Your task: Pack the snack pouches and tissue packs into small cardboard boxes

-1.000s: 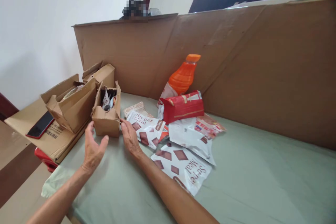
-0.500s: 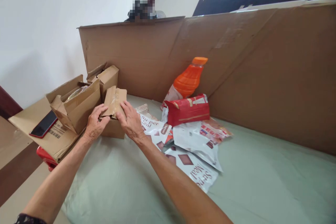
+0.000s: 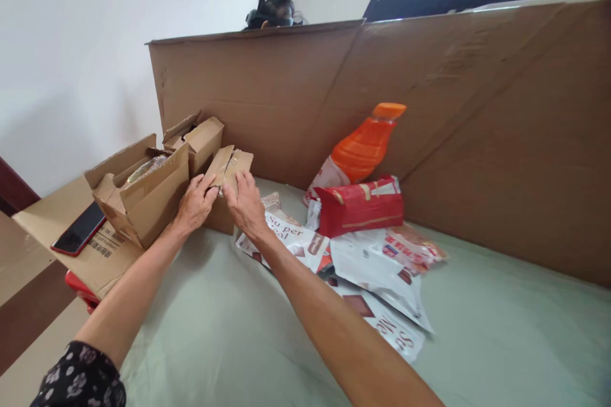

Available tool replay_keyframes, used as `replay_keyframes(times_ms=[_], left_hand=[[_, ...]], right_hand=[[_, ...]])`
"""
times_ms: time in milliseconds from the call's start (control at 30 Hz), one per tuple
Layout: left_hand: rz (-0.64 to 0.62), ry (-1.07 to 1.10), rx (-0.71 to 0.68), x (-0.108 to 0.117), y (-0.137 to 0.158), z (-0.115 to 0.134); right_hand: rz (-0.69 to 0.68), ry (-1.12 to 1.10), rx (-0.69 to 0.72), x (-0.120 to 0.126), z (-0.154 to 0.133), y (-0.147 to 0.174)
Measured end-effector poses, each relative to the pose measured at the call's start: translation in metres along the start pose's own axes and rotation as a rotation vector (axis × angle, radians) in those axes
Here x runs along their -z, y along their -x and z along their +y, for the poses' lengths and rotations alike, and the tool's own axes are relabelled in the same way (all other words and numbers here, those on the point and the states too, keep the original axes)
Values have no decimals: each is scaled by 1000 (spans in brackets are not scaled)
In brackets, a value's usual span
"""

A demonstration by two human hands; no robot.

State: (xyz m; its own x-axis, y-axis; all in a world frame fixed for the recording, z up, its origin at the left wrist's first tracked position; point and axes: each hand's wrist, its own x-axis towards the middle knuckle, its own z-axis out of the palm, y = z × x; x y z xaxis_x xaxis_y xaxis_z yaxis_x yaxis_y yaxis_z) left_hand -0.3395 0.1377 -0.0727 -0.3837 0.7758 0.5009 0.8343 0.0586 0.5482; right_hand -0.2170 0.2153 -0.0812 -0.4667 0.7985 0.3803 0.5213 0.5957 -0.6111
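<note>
A small cardboard box (image 3: 222,213) stands on the green cloth, its two top flaps angled up with a slit between them. My left hand (image 3: 195,203) grips the left flap, fingers on top and thumb near the front edge. On the right flap is my right hand (image 3: 244,202), its fingers bent over the cardboard and its thumb by the slit. The inside of the box is hidden. Right of my right hand lie white "Su-per Meal" pouches (image 3: 291,236) and a red packet (image 3: 360,205). Behind them leans an orange bottle (image 3: 363,147).
Two open cardboard boxes (image 3: 157,194) stand at the left, the nearer with a clear wrapper inside. A phone (image 3: 80,229) lies on flat cardboard (image 3: 102,261). A tall cardboard panel (image 3: 267,92) runs along the back, a person's head (image 3: 272,9) behind it. A pink packet (image 3: 413,247) lies right.
My hands and the small box have shifted slightly right and up in the view, partly with camera motion. The slit between the flaps shows more clearly, and the left sleeve is more visible.
</note>
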Motion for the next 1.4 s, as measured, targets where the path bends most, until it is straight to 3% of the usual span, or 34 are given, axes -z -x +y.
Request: replay_keyframes(times_ms=[133,267,500,600,700,867,967,1100,1267,1400], left_hand=[[97,-90,13,-20,-25,5],[123,-135,-38,-33,-29,6],[58,-194,-121,-25,-30,-3],[55,-221,-125,-19,-18,-1],[43,-241,-107,-23,15,3],[-202,-294,-115,-45,89,9],[-353,-361,-135,-54,117,22],[-439,-471,-165,-59,132,48],[-461,-550,-262,-56,147,79],[-419,-578,-325,-61,146,87]], right_hand=[[-32,45,-38,-2,-2,-30],[-64,78,-37,-6,-3,-46],[-90,93,35,-4,5,-59],[-103,141,83,4,19,-34],[-176,240,133,14,37,16],[-307,415,226,46,62,90],[-320,491,220,71,71,104],[-327,543,203,97,77,107],[-303,557,178,131,82,130],[-233,555,134,176,103,158]])
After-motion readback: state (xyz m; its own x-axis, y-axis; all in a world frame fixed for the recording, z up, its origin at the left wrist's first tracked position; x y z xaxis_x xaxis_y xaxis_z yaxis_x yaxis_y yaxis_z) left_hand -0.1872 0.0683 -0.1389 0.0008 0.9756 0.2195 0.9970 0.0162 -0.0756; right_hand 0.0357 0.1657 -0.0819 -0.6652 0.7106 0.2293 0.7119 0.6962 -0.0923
